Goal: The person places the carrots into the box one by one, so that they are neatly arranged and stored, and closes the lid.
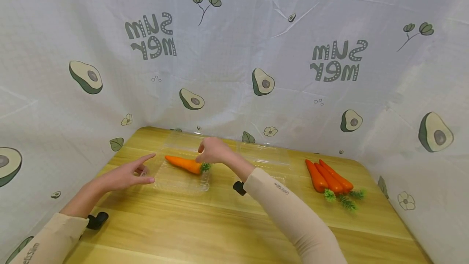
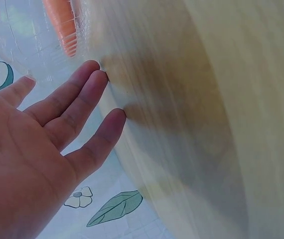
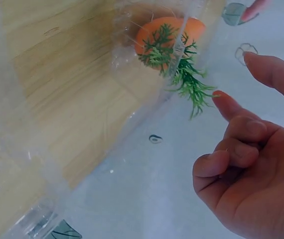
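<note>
An orange toy carrot (image 1: 183, 163) with a green leafy top (image 1: 205, 167) lies in a clear plastic box (image 1: 176, 185). Above the leafy end hovers my right hand (image 1: 217, 150). In the right wrist view, its thumb and index finger stand apart with nothing pinched, and the other fingers curl in. The index fingertip appears close to the leaves (image 3: 197, 92); whether they touch I cannot tell. Beside the box's left side is my left hand (image 1: 122, 175), its fingers spread and holding nothing. The left wrist view shows the carrot's tip (image 2: 70, 42) beyond those fingers.
Several orange-red toy carrots (image 1: 329, 178) with green tops lie together at the right of the wooden table (image 1: 176, 231). Another clear plastic part (image 1: 265, 154) lies right of the box, partly behind the right arm. A printed curtain (image 1: 227, 52) surrounds the back and sides.
</note>
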`<state>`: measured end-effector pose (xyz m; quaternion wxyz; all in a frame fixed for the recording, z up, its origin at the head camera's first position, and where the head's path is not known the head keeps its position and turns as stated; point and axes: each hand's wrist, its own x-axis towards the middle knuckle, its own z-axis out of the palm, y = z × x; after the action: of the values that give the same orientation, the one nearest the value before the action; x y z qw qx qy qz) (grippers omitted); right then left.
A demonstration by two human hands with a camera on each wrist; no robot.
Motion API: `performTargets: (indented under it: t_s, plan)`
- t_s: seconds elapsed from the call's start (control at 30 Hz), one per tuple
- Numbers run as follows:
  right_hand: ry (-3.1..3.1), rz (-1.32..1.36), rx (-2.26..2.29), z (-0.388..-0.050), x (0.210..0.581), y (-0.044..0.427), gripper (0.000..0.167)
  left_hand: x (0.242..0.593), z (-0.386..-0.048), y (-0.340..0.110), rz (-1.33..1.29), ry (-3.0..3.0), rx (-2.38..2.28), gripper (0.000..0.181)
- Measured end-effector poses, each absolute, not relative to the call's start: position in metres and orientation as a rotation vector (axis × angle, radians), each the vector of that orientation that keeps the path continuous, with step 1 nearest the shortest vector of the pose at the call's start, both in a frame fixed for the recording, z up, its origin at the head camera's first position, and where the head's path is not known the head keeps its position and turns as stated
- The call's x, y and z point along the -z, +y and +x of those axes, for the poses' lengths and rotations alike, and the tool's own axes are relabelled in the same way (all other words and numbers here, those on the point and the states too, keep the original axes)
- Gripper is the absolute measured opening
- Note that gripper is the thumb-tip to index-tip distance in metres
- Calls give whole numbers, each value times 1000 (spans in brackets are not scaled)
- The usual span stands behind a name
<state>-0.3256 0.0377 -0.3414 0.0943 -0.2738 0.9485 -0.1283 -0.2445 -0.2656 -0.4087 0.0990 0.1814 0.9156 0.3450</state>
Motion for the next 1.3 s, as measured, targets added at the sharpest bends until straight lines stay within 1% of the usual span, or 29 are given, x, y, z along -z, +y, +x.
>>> performTargets:
  t_s: [0.27,0.77,1.3]
  plan:
    - [2803,-843,461,-317,330,49,36,408,-244,-266,531,2709,-1023,90]
    - [2797,-870,624,-308,320,83,39,408,-244,-266,536,2693,-1042,90]
    - [2853,-765,722,-296,314,124,33,405,-244,-264,529,2725,-1010,89]
